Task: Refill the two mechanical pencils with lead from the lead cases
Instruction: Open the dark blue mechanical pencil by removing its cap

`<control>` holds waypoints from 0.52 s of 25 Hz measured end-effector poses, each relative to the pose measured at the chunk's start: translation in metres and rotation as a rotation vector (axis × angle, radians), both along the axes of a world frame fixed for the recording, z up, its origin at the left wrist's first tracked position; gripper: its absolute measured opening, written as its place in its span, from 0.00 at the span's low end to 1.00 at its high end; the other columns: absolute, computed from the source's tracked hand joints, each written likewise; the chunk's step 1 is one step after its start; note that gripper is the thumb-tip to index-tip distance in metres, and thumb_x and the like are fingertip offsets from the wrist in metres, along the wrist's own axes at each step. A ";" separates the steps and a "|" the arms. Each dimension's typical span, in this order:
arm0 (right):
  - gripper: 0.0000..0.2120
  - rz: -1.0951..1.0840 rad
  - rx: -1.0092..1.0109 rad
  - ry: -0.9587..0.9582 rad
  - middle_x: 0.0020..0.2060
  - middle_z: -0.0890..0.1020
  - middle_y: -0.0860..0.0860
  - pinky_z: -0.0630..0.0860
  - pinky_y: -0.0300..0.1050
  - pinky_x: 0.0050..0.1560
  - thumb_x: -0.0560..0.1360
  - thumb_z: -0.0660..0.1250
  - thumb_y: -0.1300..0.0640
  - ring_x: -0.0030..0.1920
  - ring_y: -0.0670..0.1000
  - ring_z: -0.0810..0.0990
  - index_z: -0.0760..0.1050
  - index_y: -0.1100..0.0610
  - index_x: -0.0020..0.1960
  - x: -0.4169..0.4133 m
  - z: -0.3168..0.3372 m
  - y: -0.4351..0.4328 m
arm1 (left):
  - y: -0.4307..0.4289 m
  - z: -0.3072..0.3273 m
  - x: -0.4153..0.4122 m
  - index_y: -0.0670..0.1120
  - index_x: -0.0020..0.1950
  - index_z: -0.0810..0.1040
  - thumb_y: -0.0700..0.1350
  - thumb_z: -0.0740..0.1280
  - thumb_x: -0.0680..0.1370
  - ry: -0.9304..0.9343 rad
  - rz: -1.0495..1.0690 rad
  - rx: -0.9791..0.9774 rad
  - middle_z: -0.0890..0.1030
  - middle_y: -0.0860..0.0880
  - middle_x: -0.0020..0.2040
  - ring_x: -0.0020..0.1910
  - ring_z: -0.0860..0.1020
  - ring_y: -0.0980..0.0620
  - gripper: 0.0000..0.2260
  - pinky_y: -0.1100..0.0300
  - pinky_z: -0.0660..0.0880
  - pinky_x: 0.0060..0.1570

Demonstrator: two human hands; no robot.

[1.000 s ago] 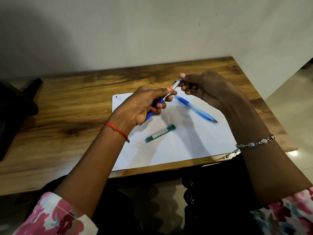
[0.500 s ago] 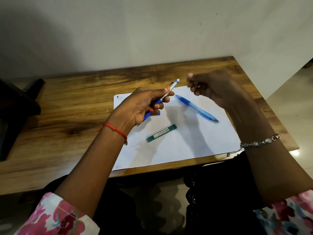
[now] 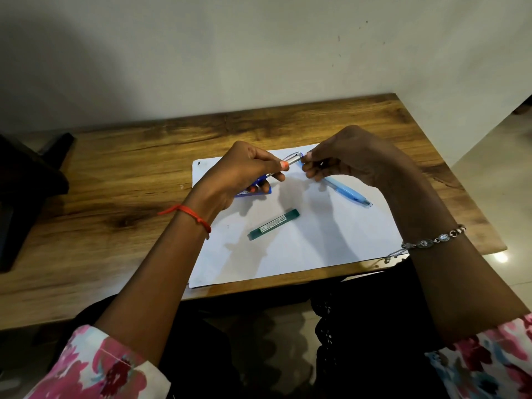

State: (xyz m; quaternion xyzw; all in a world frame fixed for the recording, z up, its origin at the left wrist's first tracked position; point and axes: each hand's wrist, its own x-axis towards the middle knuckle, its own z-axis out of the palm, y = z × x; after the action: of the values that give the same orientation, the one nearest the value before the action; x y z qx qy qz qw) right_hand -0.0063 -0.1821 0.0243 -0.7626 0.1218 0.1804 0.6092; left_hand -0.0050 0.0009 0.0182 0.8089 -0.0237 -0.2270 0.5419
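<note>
The table (image 3: 115, 174) is brown wood with dark grain streaks, the paper (image 3: 302, 249) plain white, the wall (image 3: 259, 53) pale grey. The dark blue pencil (image 3: 293, 160) has a silver top, the other pencil (image 3: 348, 194) is light blue, and the lead case (image 3: 273, 224) is dark green with a white label. The thread (image 3: 190, 211) is red, the bracelet (image 3: 431, 241) silver, the nails (image 3: 285, 165) orange, and the sleeves (image 3: 100, 370) white with pink flowers.

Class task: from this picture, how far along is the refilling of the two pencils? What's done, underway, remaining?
Done: nothing shows as finished. In hand: the left hand grips the dark blue pencil, and the right hand has fingertips at its top end; whether they pinch a lead is too small to tell. Left: the light blue pencil lies untouched on the paper, near the green lead case.
</note>
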 end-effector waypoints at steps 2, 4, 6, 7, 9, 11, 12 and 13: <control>0.08 0.033 -0.060 -0.008 0.37 0.82 0.61 0.81 0.37 0.35 0.72 0.68 0.68 0.32 0.51 0.80 0.79 0.71 0.49 -0.001 0.000 0.000 | 0.000 -0.001 0.000 0.43 0.46 0.82 0.42 0.68 0.74 0.004 0.008 0.007 0.82 0.49 0.39 0.21 0.73 0.59 0.05 0.70 0.67 0.22; 0.08 0.066 -0.145 -0.024 0.37 0.81 0.60 0.79 0.35 0.33 0.70 0.69 0.68 0.32 0.51 0.78 0.79 0.69 0.49 -0.002 0.000 -0.001 | -0.001 -0.002 0.000 0.43 0.46 0.82 0.42 0.68 0.74 0.018 0.024 -0.001 0.82 0.48 0.40 0.21 0.73 0.58 0.05 0.69 0.69 0.23; 0.08 0.113 -0.259 -0.024 0.37 0.82 0.60 0.78 0.35 0.31 0.69 0.71 0.67 0.31 0.50 0.78 0.81 0.68 0.48 -0.003 0.000 0.000 | -0.001 -0.002 0.001 0.44 0.46 0.82 0.43 0.68 0.74 0.031 0.044 -0.001 0.81 0.48 0.42 0.21 0.73 0.58 0.05 0.69 0.70 0.23; 0.08 0.147 -0.319 -0.021 0.37 0.83 0.60 0.77 0.35 0.30 0.68 0.72 0.67 0.29 0.49 0.77 0.81 0.67 0.47 -0.003 0.000 0.001 | -0.001 -0.002 0.001 0.44 0.46 0.82 0.43 0.68 0.74 0.032 0.052 0.008 0.81 0.48 0.42 0.21 0.73 0.58 0.04 0.70 0.70 0.23; 0.07 0.234 -0.461 -0.025 0.33 0.82 0.58 0.74 0.32 0.26 0.67 0.73 0.66 0.25 0.47 0.76 0.82 0.66 0.44 -0.003 -0.003 0.005 | -0.001 -0.002 0.002 0.44 0.46 0.82 0.43 0.68 0.74 0.026 0.062 0.027 0.81 0.48 0.42 0.21 0.74 0.58 0.04 0.70 0.69 0.22; 0.06 0.311 -0.584 -0.055 0.27 0.81 0.55 0.70 0.31 0.24 0.65 0.74 0.66 0.22 0.45 0.73 0.83 0.66 0.41 -0.004 -0.007 0.007 | -0.001 -0.002 0.002 0.44 0.46 0.82 0.43 0.68 0.74 0.019 0.067 0.032 0.81 0.48 0.43 0.23 0.74 0.57 0.04 0.69 0.69 0.23; 0.06 0.340 -0.617 -0.077 0.25 0.80 0.54 0.69 0.30 0.23 0.64 0.74 0.66 0.21 0.45 0.73 0.83 0.66 0.41 -0.004 -0.009 0.008 | -0.001 -0.002 0.003 0.44 0.46 0.82 0.42 0.68 0.74 0.018 0.069 0.033 0.81 0.48 0.43 0.24 0.74 0.57 0.05 0.69 0.69 0.23; 0.05 0.364 -0.632 -0.097 0.25 0.79 0.54 0.69 0.30 0.23 0.64 0.74 0.67 0.20 0.45 0.72 0.83 0.66 0.40 -0.004 -0.010 0.009 | -0.001 -0.002 0.003 0.44 0.47 0.82 0.42 0.68 0.74 0.018 0.070 0.037 0.81 0.48 0.43 0.23 0.74 0.57 0.05 0.69 0.69 0.23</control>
State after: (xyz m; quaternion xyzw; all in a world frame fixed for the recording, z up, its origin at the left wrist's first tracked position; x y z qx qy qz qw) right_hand -0.0103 -0.1732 0.0147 -0.9300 0.0049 0.2028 0.3065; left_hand -0.0021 0.0003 0.0158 0.8170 0.0137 -0.2156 0.5347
